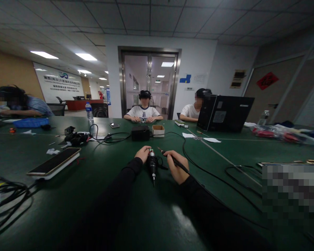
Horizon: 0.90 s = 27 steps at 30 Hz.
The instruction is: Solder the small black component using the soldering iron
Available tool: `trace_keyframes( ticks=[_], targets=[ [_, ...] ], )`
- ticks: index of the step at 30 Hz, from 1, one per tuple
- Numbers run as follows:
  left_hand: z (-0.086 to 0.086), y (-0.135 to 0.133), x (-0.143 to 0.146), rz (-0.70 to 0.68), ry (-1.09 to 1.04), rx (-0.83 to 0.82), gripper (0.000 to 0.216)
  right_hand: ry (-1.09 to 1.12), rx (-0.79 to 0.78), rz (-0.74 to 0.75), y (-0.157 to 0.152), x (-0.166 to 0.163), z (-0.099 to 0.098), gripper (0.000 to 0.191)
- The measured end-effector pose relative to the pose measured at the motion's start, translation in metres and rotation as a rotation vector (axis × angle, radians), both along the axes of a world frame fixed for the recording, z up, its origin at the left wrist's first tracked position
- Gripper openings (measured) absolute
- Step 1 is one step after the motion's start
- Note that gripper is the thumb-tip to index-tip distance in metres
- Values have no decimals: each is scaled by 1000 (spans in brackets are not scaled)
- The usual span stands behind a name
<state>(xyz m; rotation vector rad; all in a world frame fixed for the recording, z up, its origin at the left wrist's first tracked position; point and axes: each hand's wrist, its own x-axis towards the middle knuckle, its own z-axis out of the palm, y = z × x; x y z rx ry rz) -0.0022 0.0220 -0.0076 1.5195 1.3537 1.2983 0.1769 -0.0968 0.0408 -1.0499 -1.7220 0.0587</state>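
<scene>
My left hand point(142, 153) grips the top of a small black cable connector point(152, 166) with a metal end, held upright on the green table point(99, 195). My right hand point(176, 166) holds a thin black soldering iron point(172, 159) like a pen, its tip pointing left toward the connector's top. The iron's black cord point(211, 176) trails off to the right over the table. Both arms wear black sleeves.
Ahead stand a black box point(140, 132) and a small open cardboard box point(158, 130). A phone on a white block point(53, 163) lies to the left, cables point(5, 195) at the left edge. A laptop point(225, 113) stands back right. Three other people sit around the table.
</scene>
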Motion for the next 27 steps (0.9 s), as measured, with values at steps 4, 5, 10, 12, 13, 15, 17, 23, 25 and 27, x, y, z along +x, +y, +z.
trace_keyframes(
  ticks=[4, 5, 10, 12, 13, 15, 17, 23, 25, 27],
  targets=[
    [14, -12, -7, 56, 174, -46, 23, -2, -6, 4, 1, 0, -1, 21],
    [18, -17, -8, 42, 200, -74, 30, -1, -8, 7, 2, 0, -1, 21],
    [25, -46, -5, -146, 250, -124, 72, -2, -7, -18, 4, 1, -2, 21],
    [26, -55, 3, -134, 323, -42, 80, 0, -10, -25, 4, 1, -2, 21],
    [27, -58, 6, -102, 373, -14, 80, -1, -12, -25, 3, 1, -2, 21],
    [31, -63, 12, -38, 453, 3, 76, -3, -10, -22, 2, 1, -2, 21],
    [38, -68, 11, -24, 483, -12, 70, -7, -8, -20, 1, 1, -1, 21],
    [54, -90, -49, -26, 615, -96, 68, -16, -33, -26, 0, 1, -1, 22],
    [57, -102, -82, -46, 723, -136, 69, -17, -39, -26, 1, 0, -2, 22],
    [60, -117, -116, -40, 770, -195, 74, -18, -38, -21, 2, -1, -3, 22]
  ],
)
